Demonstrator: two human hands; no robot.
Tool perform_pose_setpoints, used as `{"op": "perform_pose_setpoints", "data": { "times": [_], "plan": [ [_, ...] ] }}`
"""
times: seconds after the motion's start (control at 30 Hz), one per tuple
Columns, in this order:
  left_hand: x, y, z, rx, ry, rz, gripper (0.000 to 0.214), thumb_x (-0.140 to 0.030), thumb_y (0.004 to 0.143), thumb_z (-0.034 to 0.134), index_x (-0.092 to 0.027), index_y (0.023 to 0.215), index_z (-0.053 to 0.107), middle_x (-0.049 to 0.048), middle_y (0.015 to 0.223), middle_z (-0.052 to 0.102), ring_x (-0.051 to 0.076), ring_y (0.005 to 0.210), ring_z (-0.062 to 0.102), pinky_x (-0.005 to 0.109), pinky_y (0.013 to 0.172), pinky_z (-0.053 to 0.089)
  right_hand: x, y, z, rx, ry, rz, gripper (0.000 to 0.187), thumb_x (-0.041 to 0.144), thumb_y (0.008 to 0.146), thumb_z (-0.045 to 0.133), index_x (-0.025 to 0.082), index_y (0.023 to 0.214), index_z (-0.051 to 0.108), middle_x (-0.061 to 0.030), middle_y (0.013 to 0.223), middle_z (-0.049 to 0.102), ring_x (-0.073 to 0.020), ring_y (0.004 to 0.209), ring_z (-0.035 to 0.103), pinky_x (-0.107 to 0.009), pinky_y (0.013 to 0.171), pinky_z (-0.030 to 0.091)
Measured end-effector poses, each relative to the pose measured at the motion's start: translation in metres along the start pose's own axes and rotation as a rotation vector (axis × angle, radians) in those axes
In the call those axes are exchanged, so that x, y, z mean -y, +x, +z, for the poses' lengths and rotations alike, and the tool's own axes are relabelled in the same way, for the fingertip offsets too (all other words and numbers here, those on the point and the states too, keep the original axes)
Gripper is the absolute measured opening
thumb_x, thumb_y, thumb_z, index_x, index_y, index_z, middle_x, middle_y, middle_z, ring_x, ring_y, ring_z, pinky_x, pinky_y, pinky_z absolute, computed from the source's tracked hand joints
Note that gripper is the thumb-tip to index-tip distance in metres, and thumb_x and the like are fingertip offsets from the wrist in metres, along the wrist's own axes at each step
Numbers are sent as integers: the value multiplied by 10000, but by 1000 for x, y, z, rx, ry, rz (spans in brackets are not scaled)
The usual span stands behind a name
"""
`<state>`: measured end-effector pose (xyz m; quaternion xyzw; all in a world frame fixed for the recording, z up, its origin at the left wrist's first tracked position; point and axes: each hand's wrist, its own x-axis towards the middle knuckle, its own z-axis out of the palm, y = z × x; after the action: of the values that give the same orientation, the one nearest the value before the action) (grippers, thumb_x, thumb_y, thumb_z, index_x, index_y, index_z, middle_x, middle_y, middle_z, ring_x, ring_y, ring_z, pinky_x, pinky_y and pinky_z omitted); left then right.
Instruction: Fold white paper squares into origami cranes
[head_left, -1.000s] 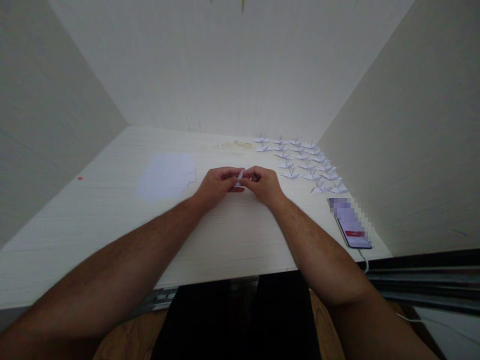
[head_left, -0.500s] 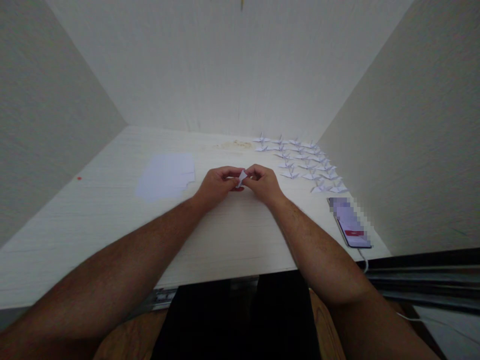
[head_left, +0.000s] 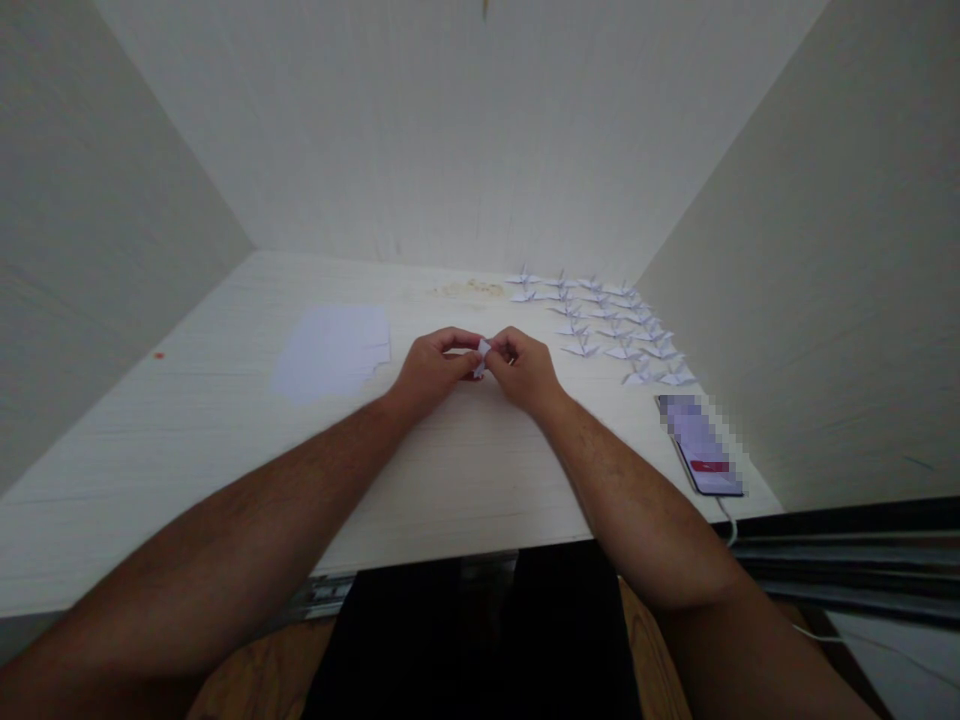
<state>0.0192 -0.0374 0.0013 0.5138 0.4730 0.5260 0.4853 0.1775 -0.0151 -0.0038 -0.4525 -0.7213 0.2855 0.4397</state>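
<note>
Both hands meet over the middle of the pale wooden table (head_left: 225, 420). My left hand (head_left: 433, 368) and my right hand (head_left: 526, 368) each pinch a small folded piece of white paper (head_left: 482, 352) between fingertips and thumbs. Only a sliver of the paper shows between the fingers. To the right of my right hand lie several finished white paper cranes (head_left: 600, 318) in rows. A stack of white paper sheets (head_left: 334, 348) lies flat to the left of my left hand.
A phone (head_left: 701, 445) with a lit screen lies near the table's right front corner, with a white cable (head_left: 726, 522) running off the edge. Pale walls close in the table at the back, left and right. A small red dot (head_left: 158, 355) marks the left side.
The hands have stayed in place. The paper between the fingertips has been turned and pressed a little, so less of it shows now.
</note>
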Motion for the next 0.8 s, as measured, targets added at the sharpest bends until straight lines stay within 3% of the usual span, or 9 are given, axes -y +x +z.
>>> {"op": "perform_pose_setpoints", "data": {
  "times": [0.37, 0.53, 0.67, 0.8],
  "plan": [
    [0, 1, 2, -33, -10, 21, 256, -263, 686, 804, -140, 867, 672, 64, 858, 712, 162, 689, 674, 364, 678, 610, 6, -2, -3, -43, -186, -62, 53, 260, 862, 538, 236, 906, 521, 24, 702, 622, -123, 590, 513, -273, 581, 357],
    [1, 3, 2, -16, -92, -13, 257, -239, 668, 797, -134, 848, 647, 47, 826, 689, 159, 673, 676, 340, 632, 600, 3, -1, -4, -53, -210, -196, 110, 175, 864, 472, 227, 863, 569, -6, 782, 640, -139, 699, 549, -285, 667, 410],
    [3, 6, 1, 1, -175, -52, 264, -237, 657, 796, -134, 844, 641, 32, 795, 679, 145, 676, 663, 336, 643, 602, 2, -1, -3, -70, -211, -251, 96, 173, 821, 526, 211, 848, 610, -20, 816, 638, -140, 718, 545, -290, 685, 421],
    [3, 6, 1, 2, -210, -58, 282, -240, 638, 811, -135, 841, 645, 33, 805, 683, 151, 704, 662, 356, 672, 610, 4, -1, -3, -65, -219, -199, 77, 255, 812, 613, 210, 870, 587, -14, 823, 628, -136, 704, 525, -289, 668, 414]
  ]
}}
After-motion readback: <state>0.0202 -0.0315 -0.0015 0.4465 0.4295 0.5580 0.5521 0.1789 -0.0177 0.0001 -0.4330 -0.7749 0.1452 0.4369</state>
